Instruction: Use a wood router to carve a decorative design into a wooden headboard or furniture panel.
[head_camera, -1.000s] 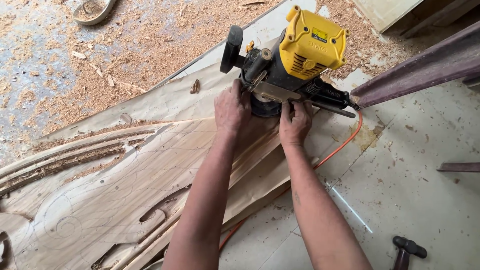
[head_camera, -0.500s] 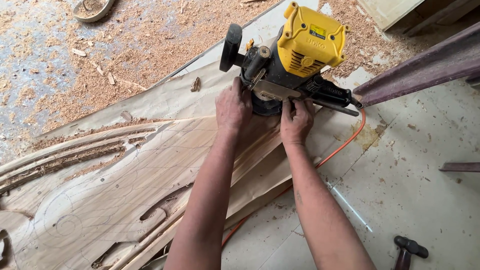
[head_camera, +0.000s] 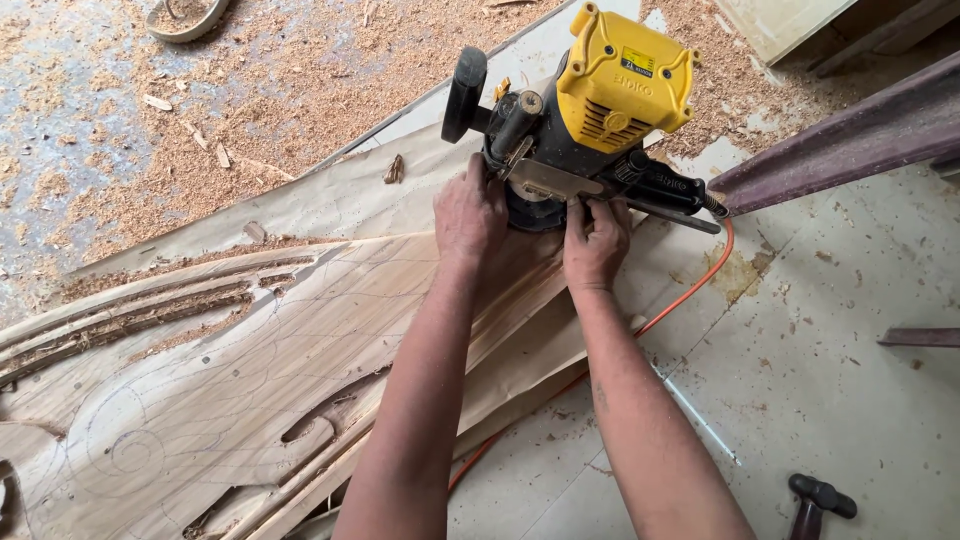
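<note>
A yellow and black power router (head_camera: 590, 110) stands on the far end of a carved wooden board (head_camera: 250, 380) with pencil scroll lines and cut grooves. My left hand (head_camera: 470, 210) presses against the left side of the router's metal base. On the right side of that base, my right hand (head_camera: 595, 240) grips with its fingers curled at the edge. An orange power cord (head_camera: 690, 290) runs from the router down under the board.
Sawdust and wood chips cover the floor at upper left (head_camera: 200, 110). A dark purple metal beam (head_camera: 850, 130) slants in at upper right. A black-handled tool (head_camera: 820, 500) lies at lower right on the pale floor. A round wooden piece (head_camera: 185, 15) is at top left.
The router and both hands stay in nearly the same place on the board; the view has shifted only slightly.
</note>
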